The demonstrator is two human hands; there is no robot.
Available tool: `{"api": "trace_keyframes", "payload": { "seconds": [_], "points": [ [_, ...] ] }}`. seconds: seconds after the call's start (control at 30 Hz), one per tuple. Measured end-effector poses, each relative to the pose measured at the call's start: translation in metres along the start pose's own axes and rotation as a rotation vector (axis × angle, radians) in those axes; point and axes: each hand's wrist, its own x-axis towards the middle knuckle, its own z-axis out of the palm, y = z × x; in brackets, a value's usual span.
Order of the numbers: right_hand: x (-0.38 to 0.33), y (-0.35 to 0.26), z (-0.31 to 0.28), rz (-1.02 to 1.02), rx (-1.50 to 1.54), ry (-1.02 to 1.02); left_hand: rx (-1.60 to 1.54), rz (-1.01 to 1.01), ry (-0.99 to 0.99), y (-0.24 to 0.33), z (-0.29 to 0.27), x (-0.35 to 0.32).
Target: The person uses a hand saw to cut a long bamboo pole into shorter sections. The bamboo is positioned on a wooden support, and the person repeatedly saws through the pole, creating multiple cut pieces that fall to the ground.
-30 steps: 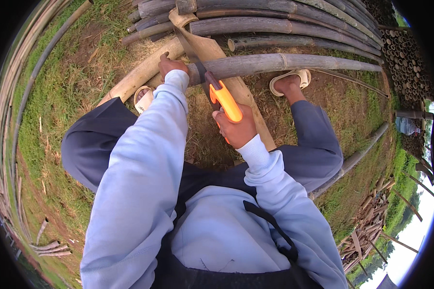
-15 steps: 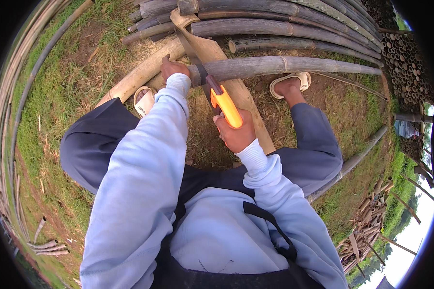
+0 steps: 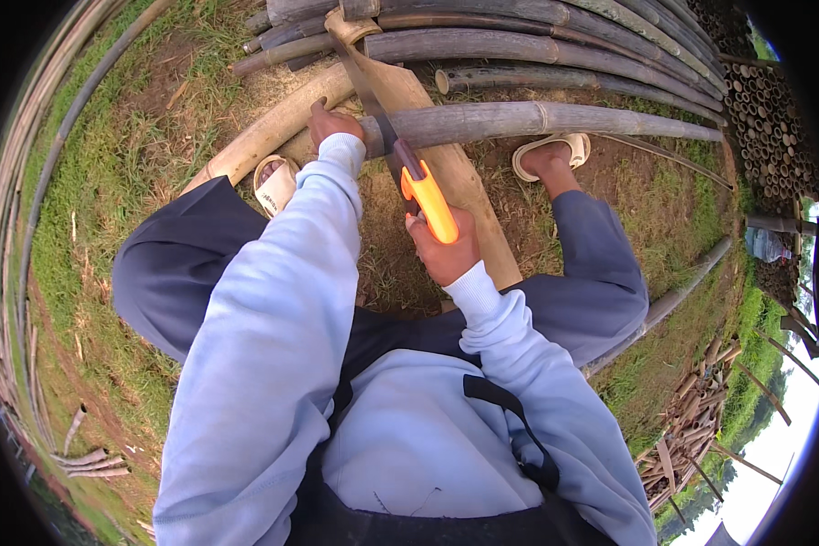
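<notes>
My right hand (image 3: 448, 246) is closed around the orange handle of a hand saw (image 3: 429, 202). Its long dark blade slants up and to the left, lying across a grey bamboo pole (image 3: 482, 124) near the pole's left end. My left hand (image 3: 335, 126) rests on that end, just left of the blade, fingers curled over the bamboo; its grip underneath is hidden. Beneath the pole runs a tan wooden plank (image 3: 469, 196), slanting between my legs. From this angle I cannot tell how deep the blade sits in the bamboo.
Several dark bamboo poles (image 3: 482, 45) lie side by side beyond the work. A pale, thick bamboo length (image 3: 273, 132) lies to the left, close to my sandalled left foot (image 3: 276, 182). Stacked bamboo ends (image 3: 775, 132) stand at far right, above a heap of split pieces (image 3: 692, 423).
Hardly anything differs. The whole view has shifted slightly, while both hands, the saw and the pole keep nearly the same places relative to each other.
</notes>
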Motion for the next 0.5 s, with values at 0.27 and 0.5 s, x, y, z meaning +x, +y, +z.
{"api": "trace_keyframes", "payload": {
  "seconds": [0.27, 0.5],
  "points": [
    [-0.111, -0.021, -0.043, 0.147, -0.077, -0.009, -0.059, 0.087, 0.091, -0.006, -0.001, -0.006],
    [-0.057, -0.042, -0.034, 0.261, -0.143, -0.062, -0.041, 0.014, 0.027, -0.006, 0.0, -0.008]
  ]
}}
